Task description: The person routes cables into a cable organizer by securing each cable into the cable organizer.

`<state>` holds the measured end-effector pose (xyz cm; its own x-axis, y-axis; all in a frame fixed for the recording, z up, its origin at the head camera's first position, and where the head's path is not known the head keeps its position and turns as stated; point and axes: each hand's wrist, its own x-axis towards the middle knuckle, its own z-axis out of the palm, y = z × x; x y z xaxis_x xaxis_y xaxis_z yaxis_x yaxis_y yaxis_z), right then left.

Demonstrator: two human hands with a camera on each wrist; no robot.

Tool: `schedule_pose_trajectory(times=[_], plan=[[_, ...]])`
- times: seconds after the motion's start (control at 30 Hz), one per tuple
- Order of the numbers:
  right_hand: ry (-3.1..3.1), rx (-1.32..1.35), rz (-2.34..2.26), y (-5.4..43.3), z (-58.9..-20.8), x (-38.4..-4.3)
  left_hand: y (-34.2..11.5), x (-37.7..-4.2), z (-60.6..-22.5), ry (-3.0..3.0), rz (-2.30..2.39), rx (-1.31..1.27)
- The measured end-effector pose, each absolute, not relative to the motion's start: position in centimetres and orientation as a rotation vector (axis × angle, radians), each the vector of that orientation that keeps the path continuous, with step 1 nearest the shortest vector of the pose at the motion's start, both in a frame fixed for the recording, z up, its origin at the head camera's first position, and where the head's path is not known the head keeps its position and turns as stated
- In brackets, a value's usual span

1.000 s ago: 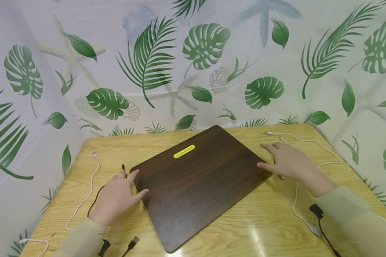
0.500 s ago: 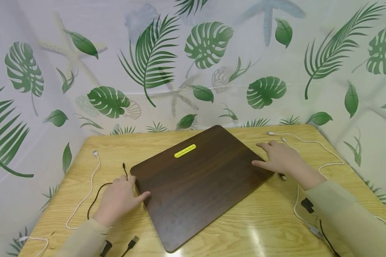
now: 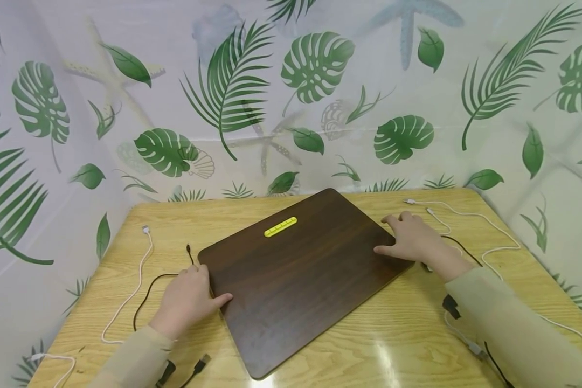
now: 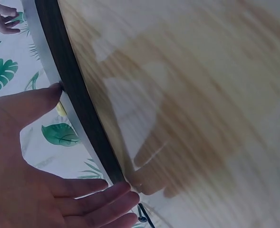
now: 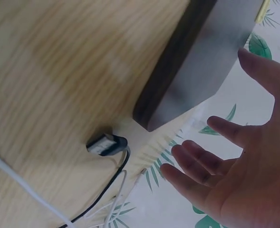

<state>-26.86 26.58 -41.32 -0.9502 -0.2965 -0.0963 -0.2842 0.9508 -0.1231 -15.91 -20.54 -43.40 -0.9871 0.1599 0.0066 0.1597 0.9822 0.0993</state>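
A dark brown wooden board (image 3: 300,280) lies at an angle on the table. On its upper part sits a yellow slotted strip (image 3: 280,227), which looks like a cable holder. My left hand (image 3: 186,293) is at the board's left edge. In the left wrist view, its thumb (image 4: 47,97) touches the board's upper edge and its extended fingers (image 4: 106,202) reach the side. My right hand (image 3: 409,237) is spread by the right corner, with its thumb over the board. In the right wrist view, its fingers (image 5: 192,178) are apart from the board.
White cables (image 3: 138,280) and black cables lie along both sides of the wood-grain table (image 3: 368,334). A black USB plug (image 5: 106,144) lies close to the board's right corner. Another black USB plug (image 3: 201,364) is near the front left. A leaf-patterned sheet (image 3: 271,97) hangs behind.
My right hand has moved left, to the board's right corner. My left hand has come in against the left edge, its thumb now over the board. The board stays in place.
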Motion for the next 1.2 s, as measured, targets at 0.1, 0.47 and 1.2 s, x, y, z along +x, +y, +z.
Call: schedule_pose_trajectory(times=[0.1,0.47,1.2], plan=[[2.985,-0.435,-0.164,26.5,-41.7,-26.9,-20.4,-16.0,-43.5,3.139,0.179,0.270],[2.941,-0.424,-0.178,26.1,-42.6,-27.5,-19.8,-16.2,-43.7,3.154,0.141,0.308],[2.850,-0.447,-0.152,26.0,-41.8,-28.2,-19.6,-16.5,-43.2,3.030,0.352,0.118]])
